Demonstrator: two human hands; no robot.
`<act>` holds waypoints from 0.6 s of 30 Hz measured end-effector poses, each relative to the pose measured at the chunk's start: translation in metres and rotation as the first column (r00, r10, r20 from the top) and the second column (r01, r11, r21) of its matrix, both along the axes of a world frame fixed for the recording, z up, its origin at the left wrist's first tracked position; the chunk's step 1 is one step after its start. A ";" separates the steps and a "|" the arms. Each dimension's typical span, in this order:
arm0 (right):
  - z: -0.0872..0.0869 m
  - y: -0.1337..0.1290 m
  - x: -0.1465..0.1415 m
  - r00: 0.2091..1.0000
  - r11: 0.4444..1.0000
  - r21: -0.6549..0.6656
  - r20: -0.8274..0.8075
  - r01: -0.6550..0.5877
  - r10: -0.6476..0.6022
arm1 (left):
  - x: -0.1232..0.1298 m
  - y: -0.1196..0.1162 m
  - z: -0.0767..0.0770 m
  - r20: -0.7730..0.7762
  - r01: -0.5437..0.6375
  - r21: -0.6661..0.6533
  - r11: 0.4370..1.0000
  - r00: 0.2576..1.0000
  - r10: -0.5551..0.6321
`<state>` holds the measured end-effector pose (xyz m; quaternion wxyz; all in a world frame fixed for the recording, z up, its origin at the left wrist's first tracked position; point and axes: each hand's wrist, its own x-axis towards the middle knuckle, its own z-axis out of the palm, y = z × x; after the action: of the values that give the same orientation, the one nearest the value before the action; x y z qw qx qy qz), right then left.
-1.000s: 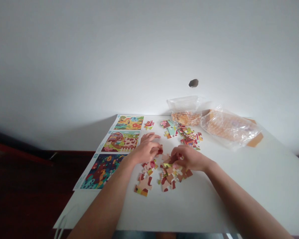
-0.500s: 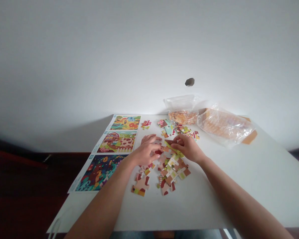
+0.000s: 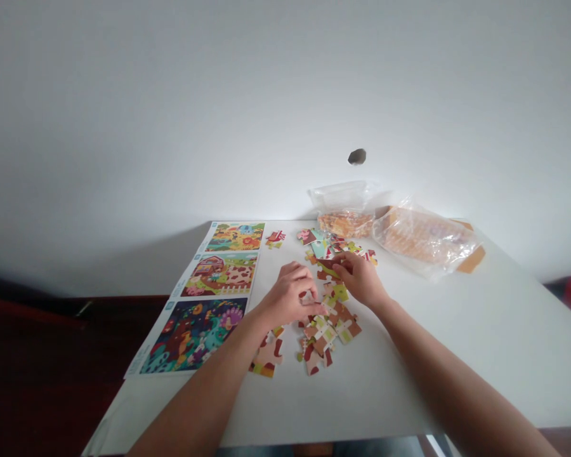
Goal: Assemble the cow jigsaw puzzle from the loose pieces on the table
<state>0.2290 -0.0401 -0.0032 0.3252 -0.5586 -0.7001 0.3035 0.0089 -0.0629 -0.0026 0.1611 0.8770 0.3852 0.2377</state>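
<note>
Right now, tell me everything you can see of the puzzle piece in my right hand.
The puzzle piece is flat, like printed card, showing brown and yellow-green. Your right hand holds it by one side, and it looks tilted, at the far end of the loose pieces on the white table. The hand covers part, so its full outline, and whether it touches other pieces, can't be told.

Clear plastic bags (image 3: 426, 240) near a white wall (image 3: 209, 120) with a hole (image 3: 356, 157)
</note>
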 end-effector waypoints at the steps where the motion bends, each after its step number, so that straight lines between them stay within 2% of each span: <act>1: 0.001 0.000 0.001 0.999 1.000 0.021 0.040 0.011 -0.012 | 0.004 -0.003 0.001 -0.015 0.034 -0.001 0.999 0.999 -0.034; 5: 0.001 0.003 0.006 0.979 0.996 0.059 0.198 -0.063 0.050 | 0.015 -0.013 0.000 -0.054 0.165 -0.048 0.985 0.984 -0.167; 8: 0.001 0.003 0.007 0.947 0.986 0.059 0.291 -0.156 0.133 | 0.013 -0.012 0.000 -0.031 0.197 -0.086 0.977 0.979 -0.200; 11: 0.005 -0.001 0.005 0.924 0.972 0.146 0.364 -0.184 0.120 | 0.001 -0.004 0.003 0.012 0.184 -0.067 0.981 0.983 -0.183; 13: 0.010 -0.008 -0.001 0.909 0.947 0.208 0.390 -0.245 0.149 | -0.012 0.004 0.006 0.049 0.085 -0.031 0.996 0.995 -0.084; 15: 0.013 -0.018 -0.010 0.876 0.902 0.229 0.413 -0.366 0.250 | -0.026 0.012 0.007 0.075 -0.089 0.013 0.996 0.993 0.088; 18: 0.012 -0.034 -0.027 0.762 0.797 0.187 0.476 -0.575 0.438 | -0.042 0.021 0.004 0.037 -0.262 0.074 0.962 0.965 0.260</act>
<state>0.2016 -0.0743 0.0086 0.1622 -0.3350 -0.9177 0.1388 -0.0334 -0.0422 0.0018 0.0992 0.8210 0.4856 0.2834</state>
